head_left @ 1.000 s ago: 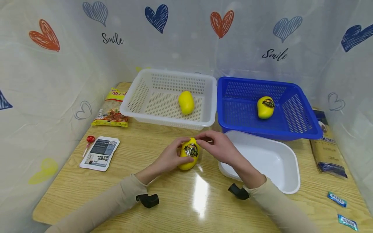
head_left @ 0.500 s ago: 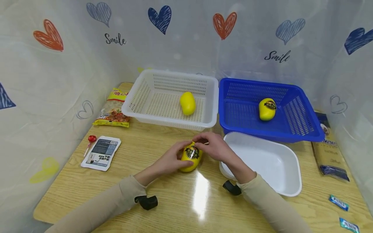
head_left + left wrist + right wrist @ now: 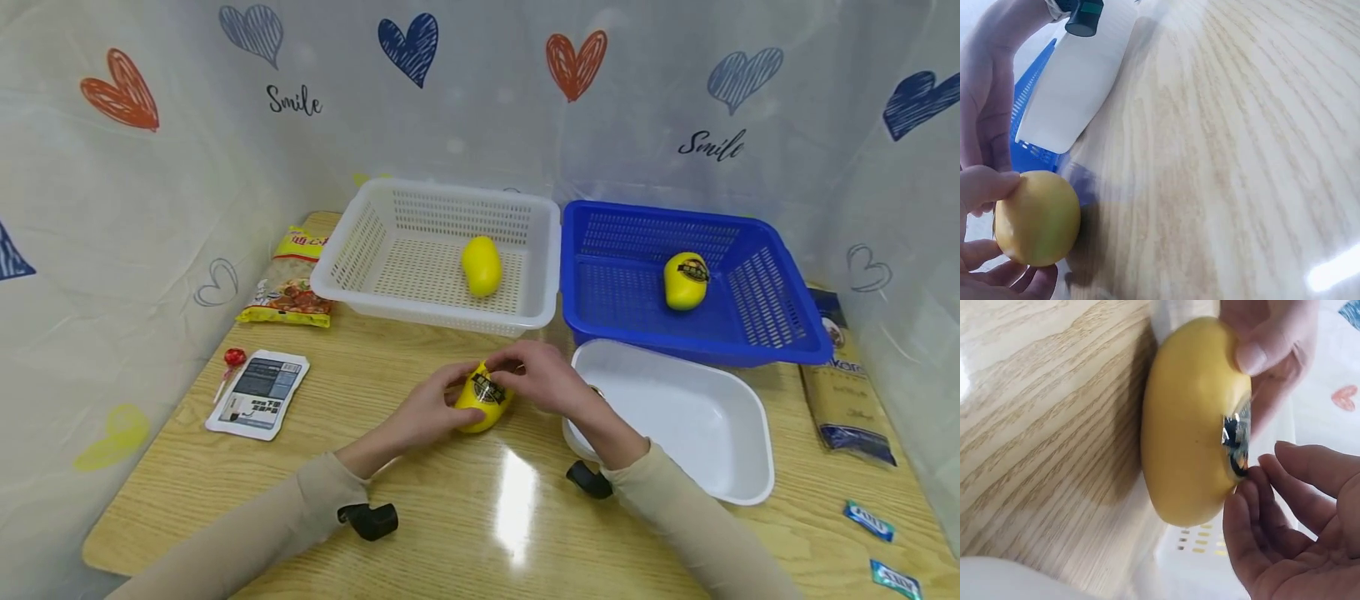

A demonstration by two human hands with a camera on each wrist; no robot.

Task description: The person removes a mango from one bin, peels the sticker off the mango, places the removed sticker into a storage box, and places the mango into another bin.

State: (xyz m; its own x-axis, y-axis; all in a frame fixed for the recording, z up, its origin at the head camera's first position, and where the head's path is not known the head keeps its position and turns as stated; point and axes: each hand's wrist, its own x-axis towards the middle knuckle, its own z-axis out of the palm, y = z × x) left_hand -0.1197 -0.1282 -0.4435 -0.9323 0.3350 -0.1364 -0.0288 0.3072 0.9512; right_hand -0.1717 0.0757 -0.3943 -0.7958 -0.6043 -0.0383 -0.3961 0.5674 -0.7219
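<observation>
My left hand (image 3: pixel 435 410) grips a yellow mango (image 3: pixel 480 415) on the table, its thumb at the near side and its fingers round the far side. A black-and-gold sticker (image 3: pixel 489 388) lies on the mango's upper face. In the right wrist view, this sticker (image 3: pixel 1237 440) has a shiny, clear edge. My right hand (image 3: pixel 543 377) is bent over the mango's tip, with curled fingers and thumb together at the sticker's edge. The left wrist view shows the mango's plain side (image 3: pixel 1041 219); the sticker is hidden there.
Behind stand a white basket (image 3: pixel 420 312) holding a plain mango (image 3: pixel 482 267) and a blue basket (image 3: pixel 600 296) holding a stickered mango (image 3: pixel 685 283). A white basin (image 3: pixel 705 433) sits at right. Packets (image 3: pixel 258 396) and a lollipop (image 3: pixel 234 358) lie left; more packets (image 3: pixel 847 383) lie right.
The mango has tilted slightly and shifted a little left in my left hand. My right hand has moved slightly left with it, its fingers now lower on the sticker.
</observation>
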